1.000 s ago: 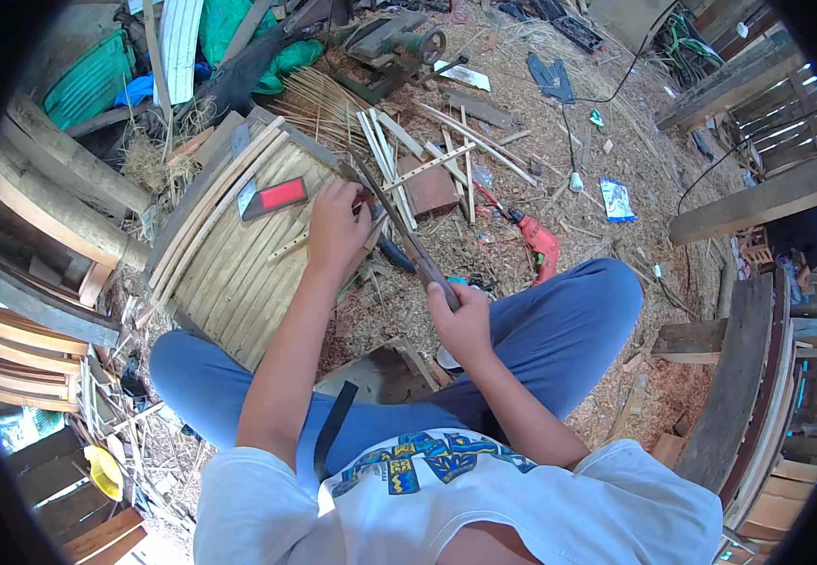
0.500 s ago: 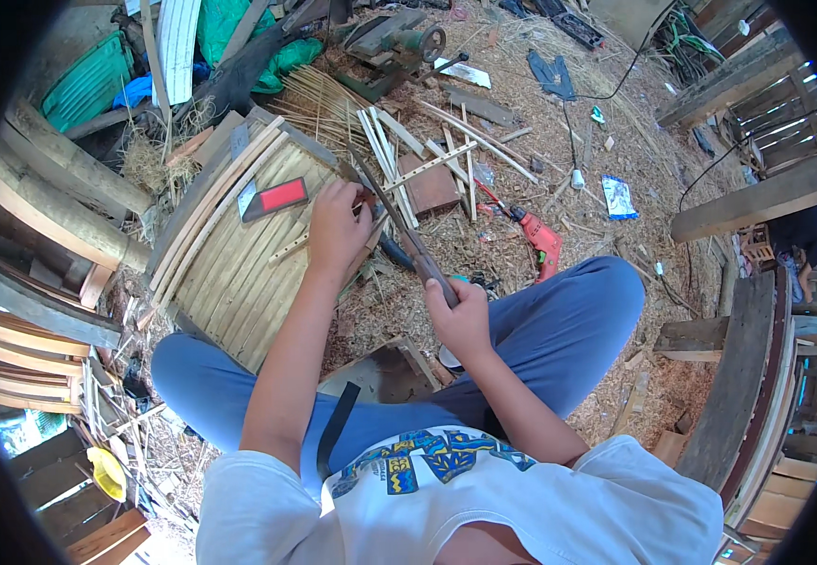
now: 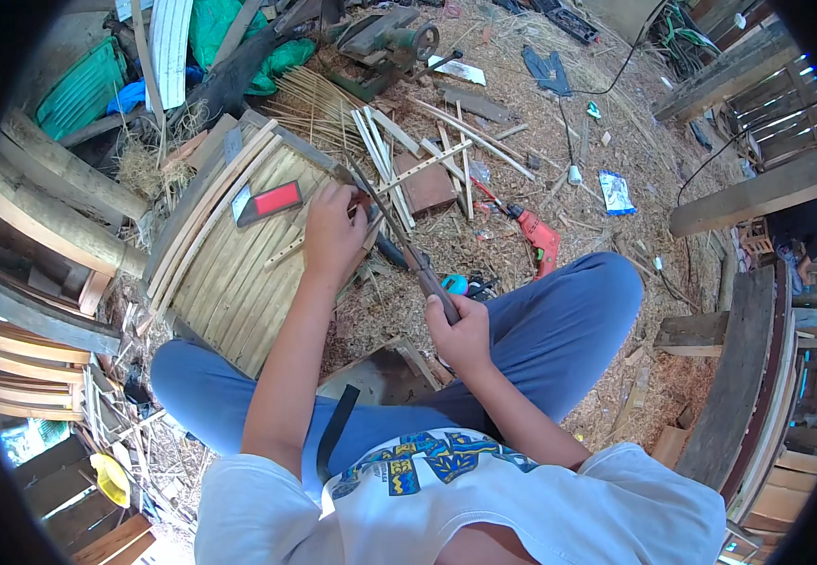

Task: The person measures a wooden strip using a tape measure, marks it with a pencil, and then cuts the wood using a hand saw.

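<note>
Slatted wooden counter (image 3: 239, 282), a long-bladed tool (image 3: 416, 257) slanting past its right edge.
A pale drilled strip (image 3: 424, 168) juts past that edge; a red drill (image 3: 540, 235) lies well right of the counter. Right of the counter, the grip of the right hand (image 3: 460, 334) wraps the tool; at the edge, the left hand (image 3: 336, 231) has a curled grip, though what it pinches I cannot tell. A red-faced block (image 3: 276, 201) rests on the counter.

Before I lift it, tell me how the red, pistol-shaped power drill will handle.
The red drill will probably feel heavy for its size, given its thick body. Lying flat on the pale wood shavings, it seems unlikely to tip. Its handle juts from the body, so a push would likely swivel it, not roll it.
</note>
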Tool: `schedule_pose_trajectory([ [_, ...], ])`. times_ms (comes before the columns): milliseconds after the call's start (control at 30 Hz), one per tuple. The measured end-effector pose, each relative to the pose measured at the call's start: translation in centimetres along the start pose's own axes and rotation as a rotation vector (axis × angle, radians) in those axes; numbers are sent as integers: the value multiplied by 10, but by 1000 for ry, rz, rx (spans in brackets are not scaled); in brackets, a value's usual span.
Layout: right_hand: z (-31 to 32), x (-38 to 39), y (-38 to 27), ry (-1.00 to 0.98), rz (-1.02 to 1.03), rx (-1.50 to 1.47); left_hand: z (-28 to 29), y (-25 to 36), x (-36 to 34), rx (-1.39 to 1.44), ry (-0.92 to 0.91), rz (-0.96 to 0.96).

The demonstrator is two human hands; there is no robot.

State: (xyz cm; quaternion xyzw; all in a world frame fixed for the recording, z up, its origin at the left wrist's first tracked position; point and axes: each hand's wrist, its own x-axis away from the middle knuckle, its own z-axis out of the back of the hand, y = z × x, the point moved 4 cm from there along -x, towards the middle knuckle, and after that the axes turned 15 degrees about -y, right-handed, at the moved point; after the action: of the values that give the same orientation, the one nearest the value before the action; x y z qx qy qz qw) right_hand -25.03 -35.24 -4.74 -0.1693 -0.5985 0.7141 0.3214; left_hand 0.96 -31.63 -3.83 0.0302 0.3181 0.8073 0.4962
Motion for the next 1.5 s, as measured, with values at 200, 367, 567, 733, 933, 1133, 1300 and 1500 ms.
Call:
schedule_pose_trajectory([
  [200, -3, -19, -7, -33, -8, 36, -2, 0, 0, 3, -11, 11],
  [367, 4, 2, 2, -27, -10, -6, -3, -3, 0, 7, -12, 8],
  [567, -3, -19, -14, -50, -8, 41, -1, -2, 1, 13, 0, -8],
  [733, 1, 2, 1, -27, 22, 52, -1, 0, 2, 3, -8, 26],
  [933, -4, -18, -13, -24, -1, -1, -2, -1, 0, -19, 10, -4],
  [1133, 8, 12, -6, -19, -4, 34, -3, -1, 4, -18, -25, 3],
  [1300, 1, -5, -3, -14, -7, 10, -4, 1, 1, -25, 18, -11],
  [1500, 12, 4, 0, -27, -25, -18, -3, 1, 0, 16, -24, 31],
])
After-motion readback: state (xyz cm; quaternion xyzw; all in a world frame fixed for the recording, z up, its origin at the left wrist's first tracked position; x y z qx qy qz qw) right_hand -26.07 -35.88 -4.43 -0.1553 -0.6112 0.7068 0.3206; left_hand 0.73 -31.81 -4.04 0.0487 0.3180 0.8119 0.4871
